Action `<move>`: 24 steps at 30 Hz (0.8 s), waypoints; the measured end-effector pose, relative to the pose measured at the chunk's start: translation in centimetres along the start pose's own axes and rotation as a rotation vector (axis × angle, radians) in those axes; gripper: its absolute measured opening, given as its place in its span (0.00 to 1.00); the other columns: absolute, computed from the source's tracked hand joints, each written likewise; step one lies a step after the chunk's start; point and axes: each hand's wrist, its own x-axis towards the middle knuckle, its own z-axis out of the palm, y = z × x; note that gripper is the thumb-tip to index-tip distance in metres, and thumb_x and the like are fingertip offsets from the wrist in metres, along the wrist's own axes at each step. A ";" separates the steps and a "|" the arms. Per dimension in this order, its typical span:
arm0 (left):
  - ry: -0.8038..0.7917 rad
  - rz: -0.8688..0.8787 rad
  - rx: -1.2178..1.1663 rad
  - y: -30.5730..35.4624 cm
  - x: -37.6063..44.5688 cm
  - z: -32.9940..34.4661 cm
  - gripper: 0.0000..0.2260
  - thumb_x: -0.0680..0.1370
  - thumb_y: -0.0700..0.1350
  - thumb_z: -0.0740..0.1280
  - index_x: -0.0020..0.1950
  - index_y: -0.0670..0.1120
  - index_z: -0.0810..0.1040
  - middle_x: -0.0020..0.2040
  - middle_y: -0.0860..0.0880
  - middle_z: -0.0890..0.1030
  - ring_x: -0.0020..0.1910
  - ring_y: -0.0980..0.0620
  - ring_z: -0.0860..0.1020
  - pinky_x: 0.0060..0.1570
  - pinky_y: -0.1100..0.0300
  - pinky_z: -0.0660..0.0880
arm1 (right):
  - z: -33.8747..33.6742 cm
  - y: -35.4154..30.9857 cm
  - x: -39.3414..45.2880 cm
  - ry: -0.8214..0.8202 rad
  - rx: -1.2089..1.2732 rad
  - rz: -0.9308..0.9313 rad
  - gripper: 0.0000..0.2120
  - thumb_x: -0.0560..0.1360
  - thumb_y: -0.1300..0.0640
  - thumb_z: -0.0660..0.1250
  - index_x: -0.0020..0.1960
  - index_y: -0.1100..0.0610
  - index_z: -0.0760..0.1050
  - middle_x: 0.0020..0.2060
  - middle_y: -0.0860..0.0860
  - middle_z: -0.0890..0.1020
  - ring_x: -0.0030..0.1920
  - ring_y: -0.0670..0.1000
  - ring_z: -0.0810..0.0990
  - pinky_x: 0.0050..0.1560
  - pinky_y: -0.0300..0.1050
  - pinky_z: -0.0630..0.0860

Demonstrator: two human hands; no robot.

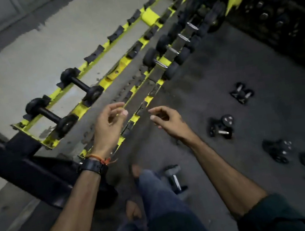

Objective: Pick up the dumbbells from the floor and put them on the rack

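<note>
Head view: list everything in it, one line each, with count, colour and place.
Rack: one, yellow rails, black cradles and base, running from lower left to upper right.
Top-tier dumbbells: two, all black, at the near end.
Lower-tier dumbbells: at least four, black heads, chrome handles, farther along.
Floor dumbbells: about seven, black with chrome handles, on dark floor at right and by the feet.
Left hand: one, empty, over the lower rail.
Right hand: one, empty, beside it.

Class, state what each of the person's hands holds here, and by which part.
Nothing: the left hand and right hand hang empty, fingers loosely curled, above the yellow-and-black rack.
</note>
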 end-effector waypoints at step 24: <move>-0.364 0.080 0.004 9.1 -29.0 51.2 0.09 0.84 0.43 0.70 0.63 0.50 0.82 0.57 0.43 0.87 0.51 0.50 0.86 0.48 0.59 0.81 | -46.0 22.4 -38.0 0.319 0.109 0.041 0.07 0.82 0.54 0.71 0.58 0.48 0.84 0.48 0.51 0.89 0.48 0.53 0.87 0.52 0.47 0.82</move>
